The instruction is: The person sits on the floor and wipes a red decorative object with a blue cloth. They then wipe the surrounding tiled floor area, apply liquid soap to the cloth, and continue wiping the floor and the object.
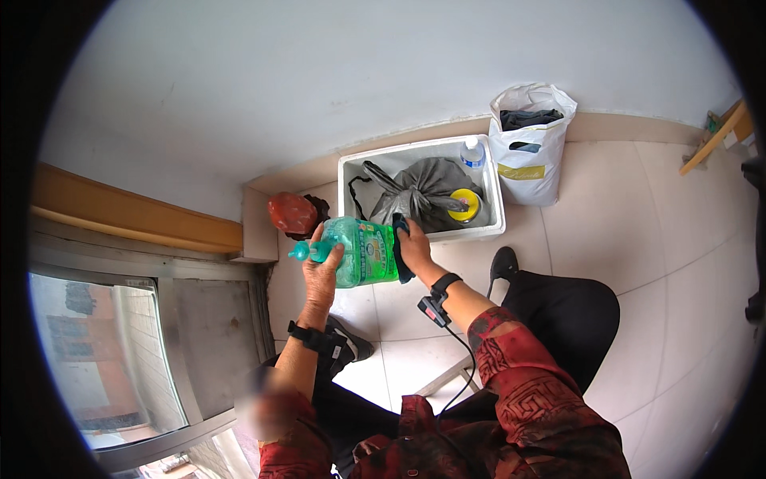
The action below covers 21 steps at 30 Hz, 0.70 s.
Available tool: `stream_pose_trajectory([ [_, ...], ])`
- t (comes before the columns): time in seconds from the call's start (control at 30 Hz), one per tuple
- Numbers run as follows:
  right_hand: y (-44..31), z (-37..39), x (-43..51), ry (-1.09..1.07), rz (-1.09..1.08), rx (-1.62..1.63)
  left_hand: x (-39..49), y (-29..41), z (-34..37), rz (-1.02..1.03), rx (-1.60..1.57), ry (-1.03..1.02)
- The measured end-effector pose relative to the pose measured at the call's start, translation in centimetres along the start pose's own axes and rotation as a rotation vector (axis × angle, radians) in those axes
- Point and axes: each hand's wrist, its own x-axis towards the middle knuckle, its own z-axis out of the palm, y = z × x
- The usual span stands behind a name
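Note:
My left hand [321,269] grips the neck end of a large clear plastic bottle of green liquid [374,251], just below its teal pump top [308,251]. The bottle lies on its side in the air, its base towards the right. My right hand [414,245] holds a dark cloth [402,260] against that base. Just beyond the bottle stands a white foam box [499,206]. Inside it are a knotted grey plastic bag [419,188], a jar with a yellow lid [464,205] and a small clear bottle with a white cap [473,152].
A white plastic bag with dark fabric [529,155] stands right of the box. A red plastic bag [293,214] lies left of it, by the wall. A window [114,353] is at the left. Part of a wooden stool [446,380] shows below, and a wooden frame [715,141] at the far right.

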Motion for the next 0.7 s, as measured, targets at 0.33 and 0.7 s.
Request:
stream_pose_trajectory([
  [0.33, -10.7, -4.5, 0.2, -0.509, -0.127, 0.244, -3.1, 3.5, -1.0, 0.279, 0.404, -0.294],
  [0.7, -10.8, -5.3, 1.3, -0.737, -0.203, 0.087, -5.6, 7.3, -0.5, 0.13, 0.129, -0.242],
])
